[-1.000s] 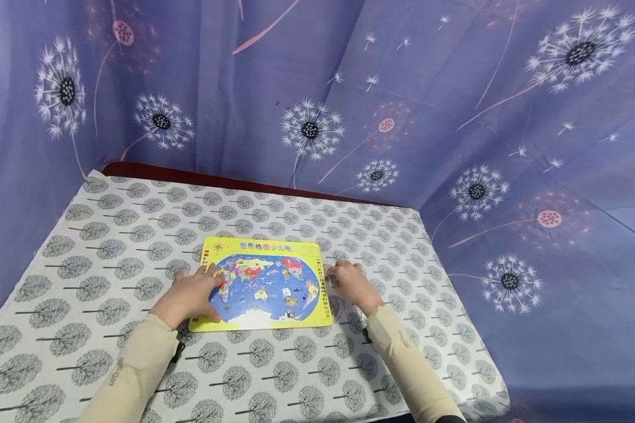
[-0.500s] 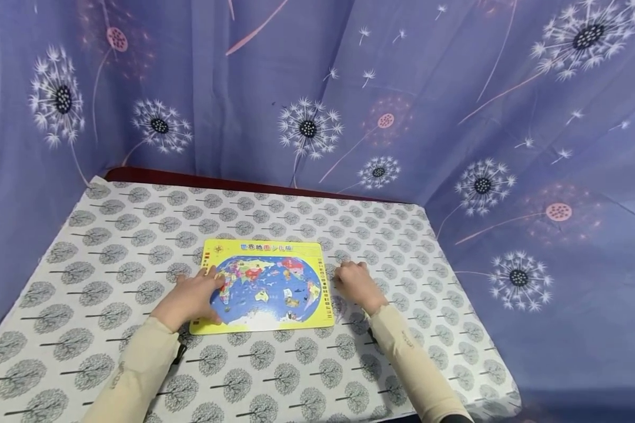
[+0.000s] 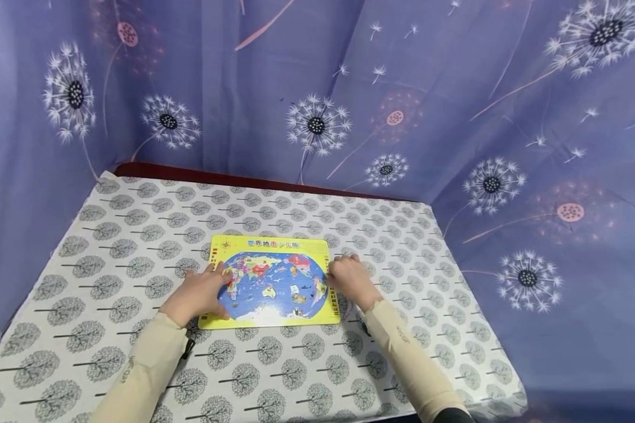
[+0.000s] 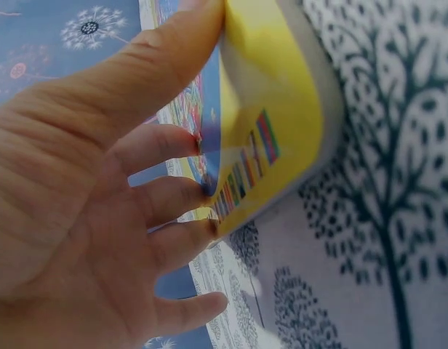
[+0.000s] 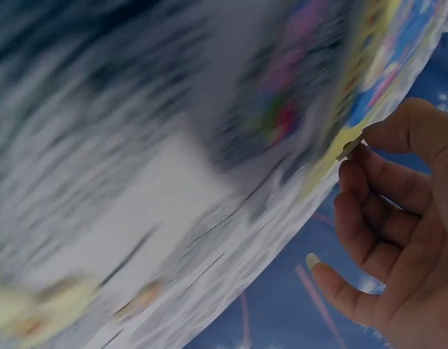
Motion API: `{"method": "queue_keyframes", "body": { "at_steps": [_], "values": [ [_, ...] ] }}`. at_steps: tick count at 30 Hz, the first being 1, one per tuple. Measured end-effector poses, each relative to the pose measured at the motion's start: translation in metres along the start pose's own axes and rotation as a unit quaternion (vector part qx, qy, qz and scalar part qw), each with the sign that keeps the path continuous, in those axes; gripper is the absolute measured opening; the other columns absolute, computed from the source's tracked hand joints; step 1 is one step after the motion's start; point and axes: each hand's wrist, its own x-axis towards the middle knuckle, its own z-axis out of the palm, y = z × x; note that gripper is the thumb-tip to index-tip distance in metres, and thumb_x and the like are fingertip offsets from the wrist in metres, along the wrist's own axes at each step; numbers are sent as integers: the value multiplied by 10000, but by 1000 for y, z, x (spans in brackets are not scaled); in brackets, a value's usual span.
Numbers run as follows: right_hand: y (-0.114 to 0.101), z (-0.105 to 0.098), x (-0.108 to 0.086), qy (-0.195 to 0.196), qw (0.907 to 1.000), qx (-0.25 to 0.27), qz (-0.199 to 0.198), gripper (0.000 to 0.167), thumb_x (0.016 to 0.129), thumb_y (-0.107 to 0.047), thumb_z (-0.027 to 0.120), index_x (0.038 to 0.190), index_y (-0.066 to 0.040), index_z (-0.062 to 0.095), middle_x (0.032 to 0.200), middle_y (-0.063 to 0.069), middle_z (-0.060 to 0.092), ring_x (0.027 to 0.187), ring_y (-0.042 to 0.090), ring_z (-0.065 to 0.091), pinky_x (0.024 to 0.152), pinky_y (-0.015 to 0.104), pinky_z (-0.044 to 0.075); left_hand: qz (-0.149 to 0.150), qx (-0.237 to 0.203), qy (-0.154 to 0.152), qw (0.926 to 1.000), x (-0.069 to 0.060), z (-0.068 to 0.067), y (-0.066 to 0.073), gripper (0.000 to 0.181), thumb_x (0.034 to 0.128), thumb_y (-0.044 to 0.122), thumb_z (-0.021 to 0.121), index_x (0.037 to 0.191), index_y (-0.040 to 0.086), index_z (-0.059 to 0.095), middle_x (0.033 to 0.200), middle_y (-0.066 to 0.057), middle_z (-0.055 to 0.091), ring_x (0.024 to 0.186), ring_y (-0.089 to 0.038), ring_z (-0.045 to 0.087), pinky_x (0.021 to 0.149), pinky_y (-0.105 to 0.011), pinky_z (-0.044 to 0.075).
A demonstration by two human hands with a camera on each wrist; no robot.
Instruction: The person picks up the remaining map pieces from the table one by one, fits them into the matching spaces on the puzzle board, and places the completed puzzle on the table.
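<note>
World map board (image 3: pixel 268 289) lies flat approx. mid-desk, w/ blue oval map, yellow border, Chinese title along far edge, compass rose top L corner. Desk (image 3: pixel 190 173) has dk red back edge, covered by wht tablecloth (image 3: pixel 402 249) w/ grey tree print. L hand (image 3: pixel 198 294) rests on board's L edge; fingers apart, not clamped: thumb on yellow border nr corner, other tips at map side, little finger off over cloth per L wrist view. Row of small flags (image 4: pixel 242 171) printed on border just beside. R hand (image 3: pixel 351 279) at board's R edge, fingers over border; thumb + index clamped on small thin flat piece (image 5: pixel 351 147), little finger held apart. Can't tell if pc touches board; its face too small to ID. Blurred yellowish patches, lower L of R wrist view, unclear. Both forearms in cream sleeves, L (image 3: pixel 143 367), R (image 3: pixel 410 358); sm. blk item (image 3: pixel 188 349) at L wrist. Behind + to R: purple-blue curtain (image 3: pixel 264 76), wht dandelion print, some pink.
</note>
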Motion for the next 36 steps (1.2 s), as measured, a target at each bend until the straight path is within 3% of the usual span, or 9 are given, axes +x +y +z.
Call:
{"method": "queue_keyframes", "body": {
  "at_steps": [11,20,26,30,33,36],
  "values": [
    [-29,5,17,98,9994,-123,-297,376,805,-73,729,568,-175,455,612,-45,470,568,134,431,720,393,458,43,59,-122,9999,4,0,8,975,650,355,929,1446,-23,511,1570,-340,254,1442,-552,217,1058,-830,100],
    [-37,6,22,466,9971,-249,-549,328,785,-4,736,573,-155,536,612,-33,507,566,128,463,676,365,472,189,15,34,9998,6,-3,7,986,665,360,918,1459,-34,485,1572,-338,235,1443,-553,208,1057,-823,96],
    [-39,6,29,579,9951,31,-802,285,779,56,747,599,-109,599,644,8,576,570,137,513,622,323,509,82,-31,43,10000,1,-8,4,990,665,353,914,1461,-41,477,1574,-340,224,1446,-553,195,1058,-823,76],
    [-37,12,31,307,9960,781,-292,182,811,70,745,690,-50,680,698,35,623,616,135,558,597,233,529,56,-94,-2,9999,-1,-4,2,989,663,356,911,1461,-36,480,1575,-339,226,1447,-553,193,1059,-820,67],
    [-36,15,32,114,9921,1232,188,73,841,41,757,824,-30,751,770,49,676,684,145,611,658,219,562,48,-113,12,9999,-3,-1,1,986,660,358,914,1458,-33,486,1574,-337,234,1447,-551,198,1059,-822,71],
    [-36,15,33,32,9908,1325,264,101,828,52,769,861,-44,765,799,40,696,721,147,635,706,236,578,2,-134,24,9999,-3,2,-2,982,662,359,915,1457,-29,490,1574,-337,237,1448,-548,201,1060,-822,76]
  ]
}}
